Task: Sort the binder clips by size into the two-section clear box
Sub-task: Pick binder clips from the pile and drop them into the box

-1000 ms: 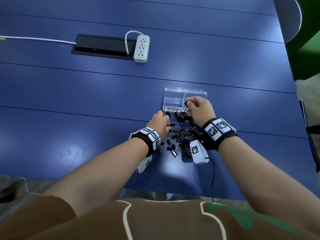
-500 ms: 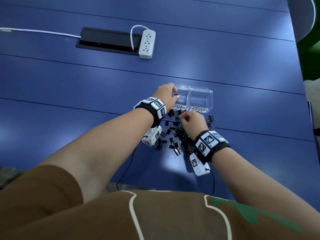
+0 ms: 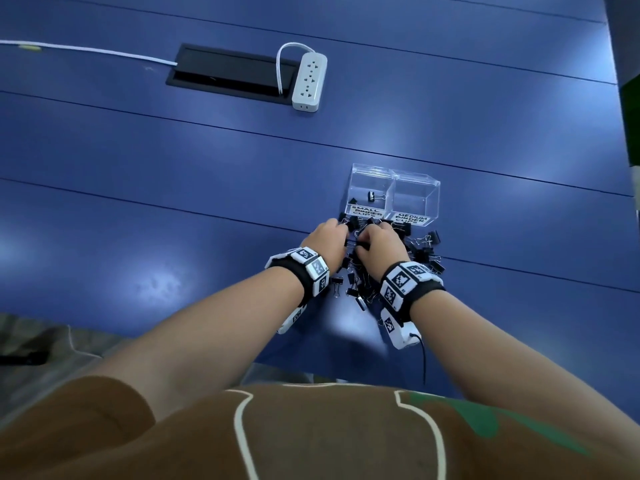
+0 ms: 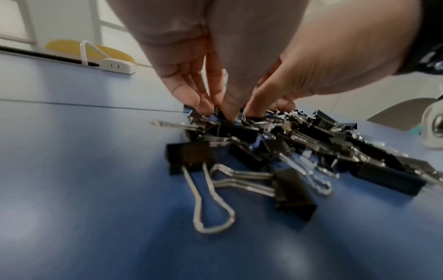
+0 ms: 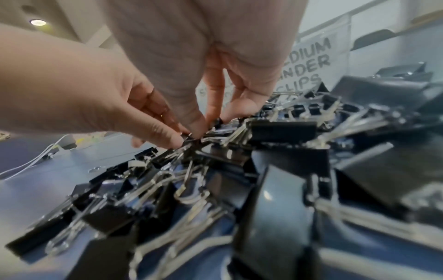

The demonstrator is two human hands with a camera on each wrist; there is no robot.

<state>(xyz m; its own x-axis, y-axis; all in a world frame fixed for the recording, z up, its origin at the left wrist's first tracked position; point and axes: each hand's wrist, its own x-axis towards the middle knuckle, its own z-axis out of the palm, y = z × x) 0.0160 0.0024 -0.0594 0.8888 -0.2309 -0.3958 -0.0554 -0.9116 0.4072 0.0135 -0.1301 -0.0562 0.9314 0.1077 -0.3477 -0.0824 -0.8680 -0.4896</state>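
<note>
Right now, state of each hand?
Left hand: fingertips down in the binder clip pile, grip unclear.
Right hand: pinching a binder clip.

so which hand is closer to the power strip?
Left. The left hand is at the near-left edge of the clip pile, on the side toward the power strip. The right hand is beside it, farther right.

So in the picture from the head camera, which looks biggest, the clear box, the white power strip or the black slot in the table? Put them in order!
1. Black slot, the widest.
2. Clear box.
3. White power strip, the smallest.
The slot and the strip lie farther from the camera, so real sizes may differ.
</note>
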